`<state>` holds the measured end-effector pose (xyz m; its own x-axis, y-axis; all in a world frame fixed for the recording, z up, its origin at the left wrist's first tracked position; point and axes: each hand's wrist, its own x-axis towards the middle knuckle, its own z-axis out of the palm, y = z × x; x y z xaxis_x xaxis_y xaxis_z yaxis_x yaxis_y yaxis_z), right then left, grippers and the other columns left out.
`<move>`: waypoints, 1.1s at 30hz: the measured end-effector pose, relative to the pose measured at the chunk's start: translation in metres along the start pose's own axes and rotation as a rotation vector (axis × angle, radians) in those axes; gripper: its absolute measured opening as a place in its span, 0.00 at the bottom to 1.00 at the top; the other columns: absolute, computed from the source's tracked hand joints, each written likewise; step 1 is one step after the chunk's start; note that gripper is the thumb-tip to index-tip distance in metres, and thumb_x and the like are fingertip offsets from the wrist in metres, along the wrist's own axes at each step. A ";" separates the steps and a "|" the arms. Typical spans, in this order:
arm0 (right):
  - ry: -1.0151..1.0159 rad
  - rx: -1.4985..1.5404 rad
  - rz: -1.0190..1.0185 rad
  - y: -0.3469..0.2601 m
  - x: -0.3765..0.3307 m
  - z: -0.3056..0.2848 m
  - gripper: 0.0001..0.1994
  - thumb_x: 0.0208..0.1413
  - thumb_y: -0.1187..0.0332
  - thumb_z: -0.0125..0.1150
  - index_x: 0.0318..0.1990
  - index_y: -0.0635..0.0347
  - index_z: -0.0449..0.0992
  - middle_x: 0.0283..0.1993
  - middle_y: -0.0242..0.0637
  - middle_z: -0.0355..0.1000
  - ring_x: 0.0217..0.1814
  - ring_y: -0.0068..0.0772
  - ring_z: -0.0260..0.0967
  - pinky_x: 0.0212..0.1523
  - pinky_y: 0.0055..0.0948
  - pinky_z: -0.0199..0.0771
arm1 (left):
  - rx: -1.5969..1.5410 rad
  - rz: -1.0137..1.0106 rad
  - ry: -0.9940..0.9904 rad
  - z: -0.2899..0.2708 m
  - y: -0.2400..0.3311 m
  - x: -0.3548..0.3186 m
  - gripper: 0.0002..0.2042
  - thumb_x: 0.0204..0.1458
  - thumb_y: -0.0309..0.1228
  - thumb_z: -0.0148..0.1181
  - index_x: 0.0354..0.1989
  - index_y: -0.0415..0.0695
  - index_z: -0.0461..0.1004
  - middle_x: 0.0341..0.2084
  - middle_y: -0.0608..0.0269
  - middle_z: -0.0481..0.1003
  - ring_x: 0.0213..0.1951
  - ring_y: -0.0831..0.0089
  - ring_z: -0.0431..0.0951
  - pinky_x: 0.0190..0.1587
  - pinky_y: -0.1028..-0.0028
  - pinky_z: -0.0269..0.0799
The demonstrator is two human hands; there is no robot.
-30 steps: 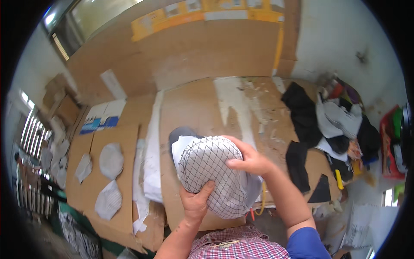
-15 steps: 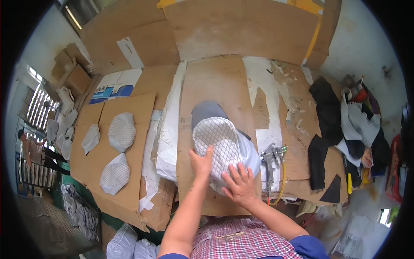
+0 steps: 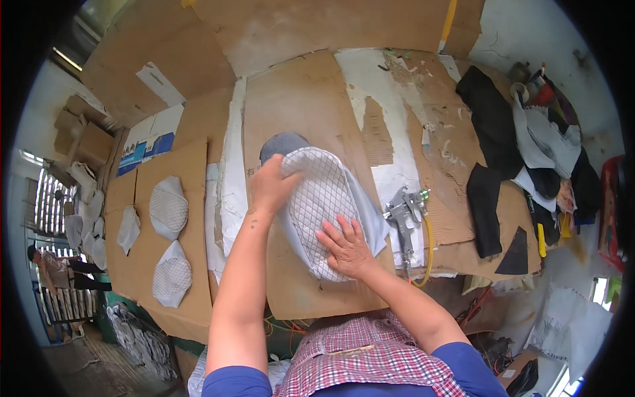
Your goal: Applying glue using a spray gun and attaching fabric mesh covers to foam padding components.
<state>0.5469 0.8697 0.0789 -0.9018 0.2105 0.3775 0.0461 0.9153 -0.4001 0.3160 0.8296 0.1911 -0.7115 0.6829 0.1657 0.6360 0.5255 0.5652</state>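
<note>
A pale grey quilted fabric piece (image 3: 317,198) with diamond stitching lies lengthwise on the cardboard in front of me. Smooth light-grey cloth shows along its right side, and a darker grey rounded part (image 3: 284,143) sticks out beyond its far end. At the upper left edge my left hand (image 3: 271,185) is closed on the quilted piece; its fingertips are partly hidden. My right hand (image 3: 346,248) rests flat on the near half, fingers spread. To the right lies a metal spray gun (image 3: 405,221) with a yellow hose, touched by neither hand.
Several similar quilted pieces (image 3: 169,206) lie on the cardboard sheet (image 3: 192,151) at left. Black cloth strips (image 3: 486,208) and a heap of grey and black cloth (image 3: 548,135) occupy the right side. Upright cardboard (image 3: 331,23) backs the table. Another person (image 3: 59,270) is far left.
My left hand has moved forward from the middle of the quilted piece to its far left edge. The piece now looks longer and flatter. My right hand still lies on it. The view has shifted.
</note>
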 end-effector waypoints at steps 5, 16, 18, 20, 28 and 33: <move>-0.073 0.020 0.042 0.009 -0.010 -0.031 0.32 0.46 0.61 0.57 0.62 0.44 0.59 0.69 0.30 0.47 0.72 0.42 0.38 0.66 0.51 0.39 | -0.260 -0.393 0.174 0.004 -0.021 -0.093 0.22 0.39 0.39 0.69 0.35 0.38 0.65 0.25 0.62 0.66 0.27 0.71 0.65 0.33 0.72 0.67; -0.135 0.108 0.022 0.008 0.015 -0.037 0.28 0.54 0.56 0.52 0.63 0.46 0.56 0.70 0.34 0.45 0.72 0.46 0.35 0.67 0.52 0.37 | -0.977 -0.744 0.273 0.128 0.045 -0.238 0.12 0.51 0.32 0.58 0.34 0.33 0.71 0.29 0.62 0.74 0.31 0.78 0.72 0.36 0.74 0.71; -0.159 0.202 -0.016 0.010 0.015 -0.050 0.27 0.56 0.57 0.51 0.63 0.46 0.57 0.69 0.34 0.47 0.72 0.47 0.36 0.66 0.51 0.38 | -0.971 -0.653 0.314 0.117 0.062 -0.244 0.12 0.52 0.32 0.58 0.35 0.33 0.71 0.29 0.63 0.74 0.30 0.78 0.72 0.35 0.73 0.70; -0.090 0.171 -0.050 0.007 0.023 -0.048 0.26 0.55 0.57 0.51 0.62 0.46 0.58 0.69 0.34 0.48 0.72 0.46 0.37 0.66 0.51 0.38 | -0.842 -0.476 0.399 0.108 0.058 -0.245 0.10 0.54 0.31 0.55 0.35 0.35 0.71 0.29 0.63 0.74 0.29 0.81 0.70 0.32 0.76 0.69; 0.028 0.241 -0.103 0.032 0.018 -0.031 0.26 0.49 0.60 0.57 0.58 0.48 0.64 0.65 0.38 0.53 0.68 0.47 0.45 0.65 0.47 0.44 | -0.874 -0.909 0.402 0.139 0.045 -0.247 0.14 0.53 0.35 0.56 0.33 0.33 0.69 0.26 0.59 0.74 0.24 0.74 0.73 0.18 0.72 0.67; 0.195 0.039 0.325 0.086 -0.048 -0.078 0.34 0.42 0.61 0.65 0.58 0.60 0.61 0.64 0.51 0.52 0.65 0.55 0.49 0.63 0.47 0.49 | -0.946 -1.088 0.170 0.083 0.064 -0.250 0.21 0.52 0.37 0.58 0.47 0.36 0.61 0.40 0.50 0.69 0.33 0.63 0.75 0.28 0.68 0.74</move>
<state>0.6280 0.9650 0.0919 -0.7438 0.5527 0.3760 0.2965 0.7769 -0.5555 0.5592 0.7344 0.1187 -0.7727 0.0699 -0.6309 -0.6150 0.1634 0.7714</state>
